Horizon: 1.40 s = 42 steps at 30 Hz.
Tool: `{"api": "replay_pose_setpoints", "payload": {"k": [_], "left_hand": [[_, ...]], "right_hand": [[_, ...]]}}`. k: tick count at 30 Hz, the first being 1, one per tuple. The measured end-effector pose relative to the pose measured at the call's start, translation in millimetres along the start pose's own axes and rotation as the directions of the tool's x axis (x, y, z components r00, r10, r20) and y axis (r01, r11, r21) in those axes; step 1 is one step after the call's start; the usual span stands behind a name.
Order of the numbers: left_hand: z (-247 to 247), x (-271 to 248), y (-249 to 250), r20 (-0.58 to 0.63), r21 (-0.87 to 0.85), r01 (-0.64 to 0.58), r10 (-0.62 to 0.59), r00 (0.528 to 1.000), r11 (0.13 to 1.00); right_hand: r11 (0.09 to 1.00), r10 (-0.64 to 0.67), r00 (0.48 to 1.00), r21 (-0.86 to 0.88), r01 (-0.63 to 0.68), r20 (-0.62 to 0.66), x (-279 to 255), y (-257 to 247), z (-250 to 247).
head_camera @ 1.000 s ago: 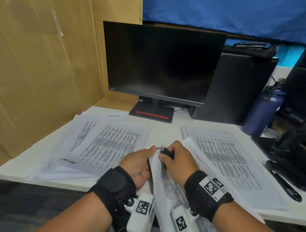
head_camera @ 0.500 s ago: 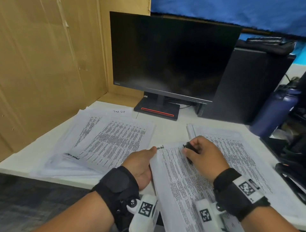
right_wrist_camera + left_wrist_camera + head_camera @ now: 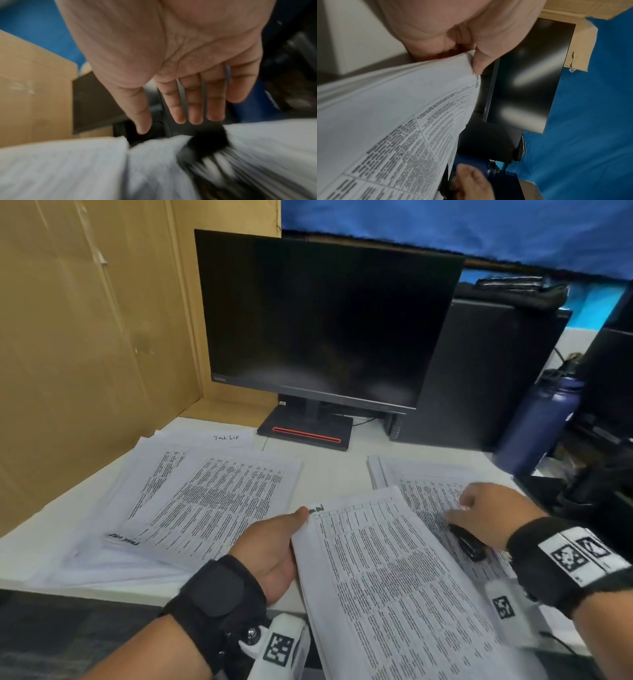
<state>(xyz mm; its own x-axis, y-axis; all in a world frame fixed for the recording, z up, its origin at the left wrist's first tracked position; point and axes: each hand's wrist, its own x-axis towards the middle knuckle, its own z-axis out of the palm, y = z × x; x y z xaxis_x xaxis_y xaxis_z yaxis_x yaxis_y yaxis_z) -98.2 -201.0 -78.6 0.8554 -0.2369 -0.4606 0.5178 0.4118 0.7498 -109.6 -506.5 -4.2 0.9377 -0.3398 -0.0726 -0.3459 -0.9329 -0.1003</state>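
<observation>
Printouts (image 3: 205, 501) lie fanned at far left. Left hand (image 3: 270, 546) pinches the far-left corner of a thick white sheaf (image 3: 387, 583), dense with black tabular text, held up at near centre. Right hand (image 3: 486, 508), fingers straight and released, hovers over a small black object (image 3: 467, 542) on the right pile (image 3: 428, 472).

Dark monitor (image 3: 322, 316) beside black computer tower (image 3: 479, 371) on white desk (image 3: 335, 470), blue bottle (image 3: 544, 422) further right

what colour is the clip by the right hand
Black. The clip shows best in the head view.
</observation>
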Motion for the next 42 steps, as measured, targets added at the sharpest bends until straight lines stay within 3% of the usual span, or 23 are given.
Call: {"api": "replay_pose_setpoints", "payload": {"k": [2, 3, 5, 7, 15, 19, 21, 26, 31, 33, 34, 36, 37, 38, 39, 40, 41, 42], "left_hand": [[5.5, -6.6, 1.9, 0.000, 0.072, -0.042, 0.042, 0.999, 0.996], [10.3, -11.1, 2.8, 0.007, 0.107, -0.073, 0.073, 0.997, 0.992], [20.3, -20.7, 4.6, 0.036, 0.141, -0.140, 0.137, 0.990, 0.980], [29.8, -31.5, 6.3, 0.100, 0.151, -0.198, 0.184, 0.978, 0.969], [42.9, -58.5, 8.9, 0.264, 0.246, -0.372, 0.307, 0.914, 0.895], [48.0, -65.2, 7.2, 0.287, 0.264, -0.365, 0.289, 0.913, 0.893], [48.8, -67.9, 7.1, 0.285, 0.255, -0.359, 0.285, 0.915, 0.898], [46.3, -66.6, 7.1, 0.298, 0.261, -0.378, 0.298, 0.907, 0.888], [50.7, -70.7, 5.5, 0.300, 0.290, -0.418, 0.333, 0.894, 0.861], [49.6, -68.5, 3.9, 0.281, 0.321, -0.463, 0.384, 0.879, 0.826], [48.1, -66.8, 3.3, 0.288, 0.354, -0.491, 0.407, 0.867, 0.796], [45.7, -66.6, 5.5, 0.319, 0.411, -0.532, 0.430, 0.845, 0.740], [43.7, -66.6, 7.5, 0.331, 0.418, -0.545, 0.437, 0.836, 0.727], [41.1, -65.7, 9.8, 0.337, 0.411, -0.552, 0.442, 0.831, 0.726], [38.8, -65.1, 12.5, 0.332, 0.409, -0.556, 0.449, 0.829, 0.724], [37.1, -64.5, 14.8, 0.316, 0.409, -0.549, 0.451, 0.835, 0.729], [35.0, -61.9, 15.8, 0.305, 0.407, -0.538, 0.446, 0.842, 0.738], [33.1, -59.6, 16.0, 0.298, 0.397, -0.528, 0.439, 0.848, 0.751]], "right_hand": [[0.975, -0.054, 0.967, 0.197, 0.105, -0.250, -29.1, -19.6, -11.7], [0.923, -0.104, 0.933, 0.316, 0.219, -0.344, -47.7, -33.1, -12.0], [0.804, -0.265, 0.895, 0.429, 0.411, -0.360, -85.4, -64.6, -3.9], [0.739, -0.395, 0.857, 0.441, 0.510, -0.330, -105.4, -87.0, 12.0], [0.631, -0.198, 0.752, 0.506, 0.588, -0.628, -118.5, -95.2, 28.3], [0.695, -0.248, 0.685, 0.366, 0.618, -0.685, -124.0, -94.2, 28.0], [0.729, -0.271, 0.675, 0.311, 0.610, -0.686, -126.2, -95.6, 26.7], [0.740, -0.212, 0.745, 0.395, 0.545, -0.633, -123.4, -99.9, 27.9], [0.613, -0.056, 0.913, 0.708, 0.351, -0.404, -129.4, -115.4, 25.9], [0.441, 0.028, 0.975, 0.878, 0.186, -0.221, -127.0, -117.8, 25.8], [0.304, 0.042, 0.995, 0.950, 0.072, -0.089, -125.7, -118.1, 25.1], [0.043, -0.009, 0.990, 0.989, -0.139, 0.139, -125.3, -118.4, 20.5], [-0.003, -0.041, 0.984, 0.985, -0.175, 0.174, -126.0, -116.9, 18.2], [0.020, -0.052, 0.989, 0.991, -0.136, 0.137, -126.4, -114.7, 17.6], [0.127, -0.050, 0.998, 0.992, -0.017, 0.024, -128.1, -112.1, 17.8], [0.293, -0.058, 0.986, 0.941, 0.169, -0.159, -130.2, -109.0, 18.6], [0.478, -0.098, 0.919, 0.791, 0.381, -0.383, -133.5, -105.9, 17.6], [0.630, -0.198, 0.795, 0.546, 0.552, -0.574, -135.1, -101.9, 17.2]]}}
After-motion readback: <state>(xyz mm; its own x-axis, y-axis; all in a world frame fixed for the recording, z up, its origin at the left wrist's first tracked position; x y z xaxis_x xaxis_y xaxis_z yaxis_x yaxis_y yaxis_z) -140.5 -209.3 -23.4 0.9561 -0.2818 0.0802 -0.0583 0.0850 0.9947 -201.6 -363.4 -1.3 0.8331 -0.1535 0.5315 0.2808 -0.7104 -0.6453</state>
